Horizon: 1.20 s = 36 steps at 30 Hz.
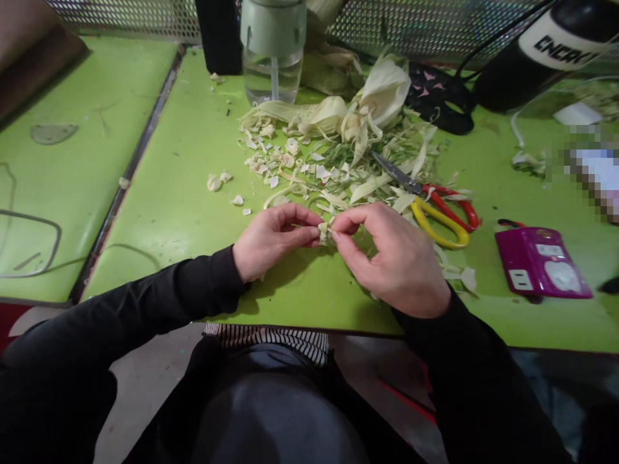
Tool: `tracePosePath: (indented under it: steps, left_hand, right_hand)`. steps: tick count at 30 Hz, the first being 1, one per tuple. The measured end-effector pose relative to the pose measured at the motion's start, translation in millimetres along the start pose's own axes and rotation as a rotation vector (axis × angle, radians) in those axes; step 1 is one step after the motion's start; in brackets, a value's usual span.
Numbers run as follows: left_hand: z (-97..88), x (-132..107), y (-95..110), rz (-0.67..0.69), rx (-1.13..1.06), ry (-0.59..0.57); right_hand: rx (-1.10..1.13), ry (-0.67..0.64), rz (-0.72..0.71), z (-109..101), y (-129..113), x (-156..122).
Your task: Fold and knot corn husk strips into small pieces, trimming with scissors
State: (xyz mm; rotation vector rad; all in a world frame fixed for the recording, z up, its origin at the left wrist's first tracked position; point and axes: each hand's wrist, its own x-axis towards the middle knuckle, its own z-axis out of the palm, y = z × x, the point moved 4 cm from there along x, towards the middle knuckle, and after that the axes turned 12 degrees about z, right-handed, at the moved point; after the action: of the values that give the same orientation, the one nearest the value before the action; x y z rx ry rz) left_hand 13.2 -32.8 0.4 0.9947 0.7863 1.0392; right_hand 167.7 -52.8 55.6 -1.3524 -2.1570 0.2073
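Note:
Above the green table, my left hand point(283, 233) pinches a small folded piece of corn husk point(324, 233) between thumb and fingertips. From the other side, my right hand point(387, 254) grips the same pale green piece by its edge, thumb and forefinger together. How the piece is folded or tied is too small to make out. Just beyond both hands lies a heap of husk strips and scraps point(309, 171), with larger dried husks point(384, 90) behind it. Scissors point(418, 187) with one red and one yellow handle rest on the heap's right side, blades partly over the strips.
A water bottle point(273, 58) stands behind the heap, near a perforated metal screen point(130, 19). Rightward are a black mouse-shaped object point(438, 96), a dark bottle point(536, 61) and a purple socket box point(541, 261). A seam point(140, 154) divides the green table point(184, 212) at left.

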Motion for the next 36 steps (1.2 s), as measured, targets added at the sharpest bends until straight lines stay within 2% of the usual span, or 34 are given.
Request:
tracePosePath:
  steps: [5,10,12,16,20,28,36]
  left_hand:
    - [2.1,-1,-2,0.007,0.006,-0.035]
    - [2.8,-2,-4,-0.018,-0.078,-0.045]
    - [1.6,-1,-4,-0.026,-0.085,-0.024]
    - [-0.7,0,-5,0.006,-0.072,0.027]
    - [-1.2,1,-5,0.042,-0.082,0.062]
    - [-2.0,2,-2,-0.013,-0.096,0.023]
    - [-1.2,3,1,0.123,0.006,-0.046]
  right_hand:
    - [0.067,-0.019,0.087,-1,3,-1]
    - [0.120,-0.109,0.050,-1,5,1]
    - [0.105,-0.075,0.033,0,5,1]
    - [0.053,0.096,0.003,4,2,-2]
    - [0.091,0.213,0.089,4,0,-5]
    - [0.206,0.161,0.152,2,8,-3]
    - [0.260,0.133,0.158,3,7,-3]
